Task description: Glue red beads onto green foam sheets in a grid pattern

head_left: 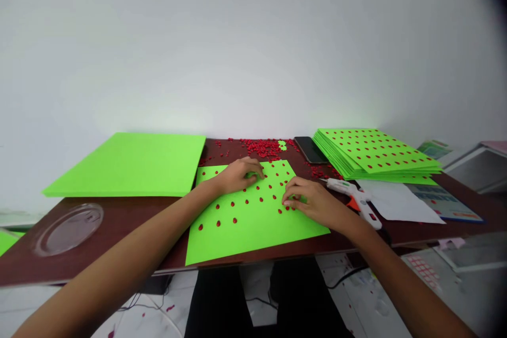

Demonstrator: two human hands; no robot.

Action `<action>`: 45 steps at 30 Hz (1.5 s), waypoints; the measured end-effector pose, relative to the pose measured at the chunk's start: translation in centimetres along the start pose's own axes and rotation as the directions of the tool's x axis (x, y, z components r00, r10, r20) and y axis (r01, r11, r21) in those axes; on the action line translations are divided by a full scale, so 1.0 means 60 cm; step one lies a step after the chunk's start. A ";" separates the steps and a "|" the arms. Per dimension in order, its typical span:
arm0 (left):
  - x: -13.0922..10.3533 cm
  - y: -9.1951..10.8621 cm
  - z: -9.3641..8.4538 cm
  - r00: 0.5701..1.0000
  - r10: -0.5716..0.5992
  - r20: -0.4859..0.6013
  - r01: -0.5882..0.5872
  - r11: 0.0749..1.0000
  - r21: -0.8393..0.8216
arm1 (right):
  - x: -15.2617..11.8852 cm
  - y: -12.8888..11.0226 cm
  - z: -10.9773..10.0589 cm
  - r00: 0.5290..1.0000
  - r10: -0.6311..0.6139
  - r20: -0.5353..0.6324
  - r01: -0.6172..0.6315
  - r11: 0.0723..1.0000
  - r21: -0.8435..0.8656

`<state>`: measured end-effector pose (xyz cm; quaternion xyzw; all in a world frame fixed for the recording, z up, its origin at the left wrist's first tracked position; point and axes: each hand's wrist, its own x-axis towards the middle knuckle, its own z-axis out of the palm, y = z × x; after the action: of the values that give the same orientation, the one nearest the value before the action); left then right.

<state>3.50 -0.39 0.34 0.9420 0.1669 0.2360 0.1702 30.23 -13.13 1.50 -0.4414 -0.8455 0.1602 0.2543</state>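
Currently: left hand (237, 174) curled over one green sheet (253, 235); right hand (311, 199) fingertips together; both grips indeterminable; two stacks (130, 163) (376, 150); one glue gun (358, 198); one clear lid (69, 229)

Your left hand (240, 175) and right hand (312, 199) are over a green sheet (257, 237) dotted with small red pieces (235, 220).

The hands (238, 175) (315, 199) hide parts of the green sheet (257, 232).
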 end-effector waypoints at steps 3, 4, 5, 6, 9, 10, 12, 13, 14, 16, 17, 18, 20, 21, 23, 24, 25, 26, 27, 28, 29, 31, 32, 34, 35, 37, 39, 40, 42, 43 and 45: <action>-0.001 -0.001 0.000 1.000 0.003 0.002 -0.003 1.000 0.004 | 0.015 0.001 0.001 0.996 -0.063 0.062 0.067 0.996 -0.065; -0.001 -0.001 0.000 1.000 0.004 0.003 -0.004 1.000 0.006 | 0.019 0.001 0.002 0.995 -0.078 0.067 0.083 0.993 -0.089; -0.001 -0.002 0.000 1.000 0.005 0.005 -0.005 1.000 0.007 | 0.022 0.001 0.002 0.994 -0.089 0.063 0.095 0.990 -0.107; -0.001 -0.002 0.000 1.000 0.005 0.007 -0.005 1.000 0.008 | 0.023 0.001 0.002 0.994 -0.096 0.051 0.102 0.988 -0.120; -0.002 -0.001 0.000 1.000 0.003 0.006 -0.003 1.000 0.009 | 0.020 -0.001 0.005 0.996 -0.084 -0.002 0.083 0.989 -0.119; -0.002 -0.001 0.000 1.000 0.000 0.006 -0.001 1.000 0.007 | 0.018 -0.003 0.007 0.998 -0.067 -0.016 0.065 0.992 -0.112; -0.001 -0.001 0.000 1.000 -0.005 0.007 0.004 1.000 0.004 | 0.015 -0.006 0.012 0.999 -0.027 -0.033 0.024 0.995 -0.100; -0.001 -0.001 0.000 1.000 -0.006 0.008 0.006 1.000 0.003 | 0.014 -0.009 0.016 0.999 -0.008 -0.036 0.005 0.996 -0.093; -0.001 -0.001 0.000 1.000 -0.007 0.009 0.006 1.000 0.004 | 0.015 -0.011 0.020 0.999 0.009 -0.041 -0.012 0.996 -0.089; -0.002 -0.003 0.000 1.000 -0.006 0.006 0.006 1.000 0.008 | 0.017 -0.016 0.028 0.998 0.030 -0.049 -0.034 0.996 -0.084; -0.003 -0.004 0.001 1.000 -0.005 0.005 0.005 1.000 0.010 | 0.018 -0.018 0.030 0.998 0.031 -0.051 -0.036 0.996 -0.082; -0.003 -0.004 0.001 1.000 -0.003 0.003 0.003 1.000 0.011 | 0.020 -0.021 0.033 0.998 0.026 -0.051 -0.030 0.996 -0.079; -0.004 -0.005 0.001 1.000 -0.002 0.002 0.002 1.000 0.011 | 0.023 -0.026 0.034 0.999 0.010 -0.041 -0.013 0.998 -0.069; -0.005 -0.005 0.002 1.000 -0.002 0.003 0.002 1.000 0.011 | 0.024 -0.029 0.033 0.999 0.005 -0.031 -0.007 0.998 -0.063; -0.005 -0.005 0.001 1.000 -0.004 0.004 0.004 1.000 0.010 | 0.025 -0.034 0.031 1.000 0.010 -0.025 -0.012 0.998 -0.057; -0.005 -0.004 0.001 1.000 -0.005 0.004 0.005 1.000 0.010 | 0.026 -0.036 0.029 1.000 0.015 -0.023 -0.017 0.998 -0.057; -0.005 -0.004 0.001 1.000 -0.005 0.005 0.005 1.000 0.010 | 0.027 -0.038 0.029 1.000 0.017 -0.021 -0.018 0.998 -0.061; -0.006 -0.004 0.001 1.000 -0.006 0.004 0.006 1.000 0.009 | 0.028 -0.040 0.029 1.000 0.014 -0.017 -0.015 0.998 -0.066; -0.006 -0.004 0.001 1.000 -0.006 0.004 0.006 1.000 0.008 | 0.028 -0.041 0.029 1.000 0.009 -0.010 -0.010 0.997 -0.070; -0.006 -0.004 0.001 1.000 -0.006 0.003 0.006 1.000 0.007 | 0.029 -0.042 0.030 1.000 0.004 -0.001 -0.004 0.997 -0.072; -0.006 -0.004 0.001 1.000 -0.006 0.002 0.006 1.000 0.006 | 0.029 -0.043 0.031 1.000 0.000 0.008 0.001 0.998 -0.070; -0.006 -0.004 0.002 1.000 -0.004 -0.003 0.004 1.000 0.005 | 0.027 -0.046 0.033 1.000 -0.007 0.024 0.008 0.998 -0.059; -0.006 -0.004 0.002 1.000 -0.002 -0.005 0.002 1.000 0.005 | 0.025 -0.047 0.033 0.999 -0.010 0.033 0.012 0.999 -0.048; -0.006 -0.004 0.002 1.000 0.001 -0.006 -0.001 1.000 0.002 | 0.021 -0.049 0.033 0.999 -0.011 0.042 0.012 1.000 -0.029; -0.005 -0.003 0.002 1.000 0.001 -0.004 -0.001 1.000 0.001 | 0.018 -0.049 0.032 0.999 -0.002 0.039 0.002 1.000 -0.018; -0.004 -0.003 0.002 1.000 0.002 -0.002 -0.002 1.000 -0.003 | 0.013 -0.050 0.031 0.999 0.032 0.020 -0.032 0.999 -0.004; -0.004 -0.002 0.002 1.000 0.001 -0.003 -0.001 1.000 -0.005 | 0.009 -0.050 0.031 0.999 0.050 0.004 -0.049 0.999 -0.009; -0.004 -0.003 0.002 1.000 0.001 -0.004 -0.001 1.000 -0.005 | 0.008 -0.050 0.031 0.999 0.046 0.005 -0.046 0.999 -0.018; -0.004 -0.003 0.002 1.000 0.002 -0.004 -0.002 1.000 -0.004 | 0.008 -0.050 0.034 1.000 0.025 0.016 -0.024 0.999 -0.047; -0.004 -0.003 0.003 1.000 0.002 -0.004 -0.002 1.000 -0.004 | 0.009 -0.050 0.035 1.000 0.015 0.022 -0.013 0.998 -0.065; -0.004 -0.004 0.003 1.000 0.002 -0.005 -0.002 1.000 -0.002 | 0.011 -0.051 0.039 1.000 -0.002 0.024 0.004 0.994 -0.109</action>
<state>3.33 -0.34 0.00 0.9415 0.1659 0.2387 0.1707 26.53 -14.39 1.31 -0.4513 -0.8566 0.1189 0.2201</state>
